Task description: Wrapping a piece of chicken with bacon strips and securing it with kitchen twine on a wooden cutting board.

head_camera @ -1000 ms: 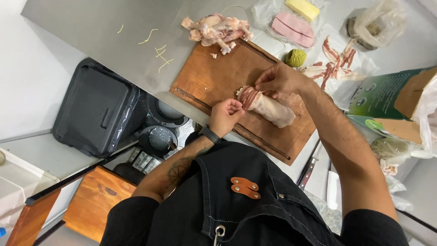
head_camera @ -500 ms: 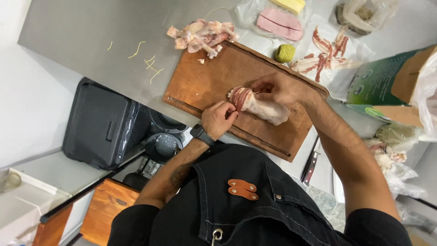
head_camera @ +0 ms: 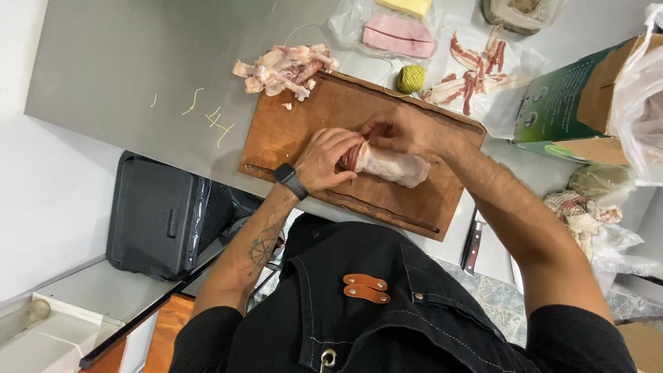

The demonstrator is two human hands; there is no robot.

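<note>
A pale roll of raw meat (head_camera: 394,166) with a bacon-wrapped end lies on a brown wooden cutting board (head_camera: 304,124) on the steel counter. My left hand (head_camera: 326,160), with a dark watch on the wrist, grips the wrapped left end of the roll. My right hand (head_camera: 400,131) rests on top of the same end, fingers curled over it. Thin string runs from the board's far edge to a green ball of twine (head_camera: 411,78); whether either hand holds string is hidden.
A pile of meat trimmings (head_camera: 283,68) lies at the board's far left corner. Bacon strips (head_camera: 473,76) and pink sliced meat (head_camera: 398,36) lie on plastic behind. A green carton (head_camera: 566,103) stands right. A knife (head_camera: 473,245) lies by the counter edge. A black bin (head_camera: 155,214) is below.
My left hand has moved up from below the roll onto its wrapped end. My right hand stays on that end. The view has shifted, so the board sits lower in frame.
</note>
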